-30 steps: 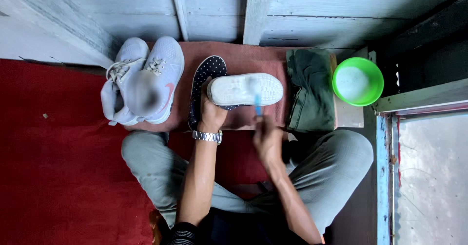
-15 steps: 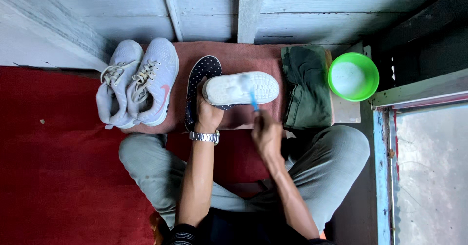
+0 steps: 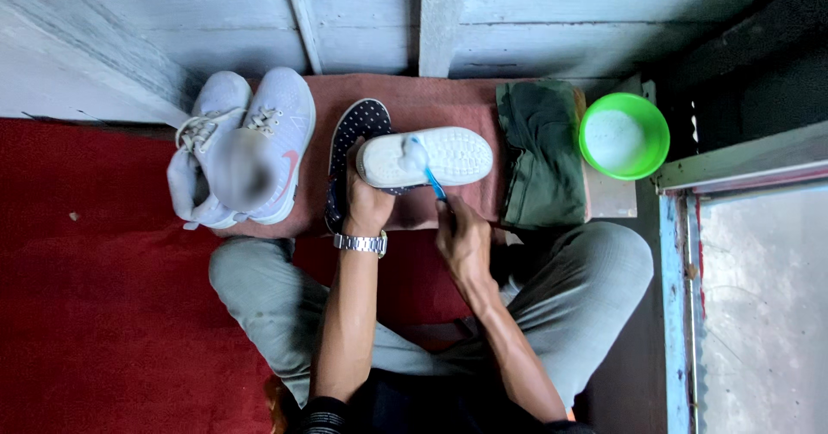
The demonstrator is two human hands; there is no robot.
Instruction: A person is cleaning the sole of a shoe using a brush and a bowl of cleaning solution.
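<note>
The left hand (image 3: 366,203), a metal watch (image 3: 360,243) on its wrist, grasps a white shoe (image 3: 424,156) from below, near its heel end; the shoe lies on its side with the pale, dotted sole turned up toward the camera, over a reddish cloth (image 3: 414,97) spread on the floor against a grey plank wall (image 3: 517,20); the right hand (image 3: 464,237) is clenched around a blue-handled brush (image 3: 431,178), whose foamy head rests on the sole near the heel; just behind the white shoe, partly covered by it, lies a dark shoe with white dots (image 3: 355,132); to the left stands a pair of pale grey sneakers (image 3: 241,145), side by side, laces up, part of them blurred; to the right of the white shoe lies a folded green cloth (image 3: 542,154), and just beyond it a green bowl (image 3: 624,135) holding something white; the person sits cross-legged in grey trousers (image 3: 586,270) on a red carpet (image 3: 95,296).
</note>
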